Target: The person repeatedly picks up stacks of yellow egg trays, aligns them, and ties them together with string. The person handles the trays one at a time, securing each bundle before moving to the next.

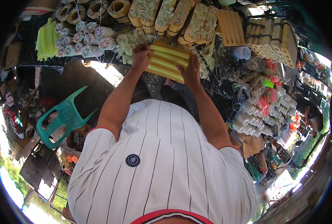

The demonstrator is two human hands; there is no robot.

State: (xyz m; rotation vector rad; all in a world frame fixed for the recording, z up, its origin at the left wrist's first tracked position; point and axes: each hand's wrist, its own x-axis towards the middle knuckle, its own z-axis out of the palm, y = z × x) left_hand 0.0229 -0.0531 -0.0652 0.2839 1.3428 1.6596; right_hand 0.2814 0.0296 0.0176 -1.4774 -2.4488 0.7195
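Note:
Both my hands hold a wooden mould half (170,46) level over the front edge of the bench. Several pale yellow candle sticks (169,62) lie side by side in its grooves. My left hand (140,58) grips the left end, thumb on top. At the right end, my right hand (191,70) has its fingers along the edge and its thumb over the candle ends. Whitish-green wax scraps (131,42) lie heaped just beyond my left hand. Behind the mould stand bound wooden mould blocks (195,26), their tops crusted with wax.
Yellow-green sticks (47,39) and plastic-wrapped bundles (85,39) lie on the bench at left. A grooved board (231,28), drilled wooden blocks (275,39) and a whitish cup (241,52) stand at right. White rolls (250,119) are stacked nearer. A green plastic chair (64,120) is at my left. Another person (308,109) is far right.

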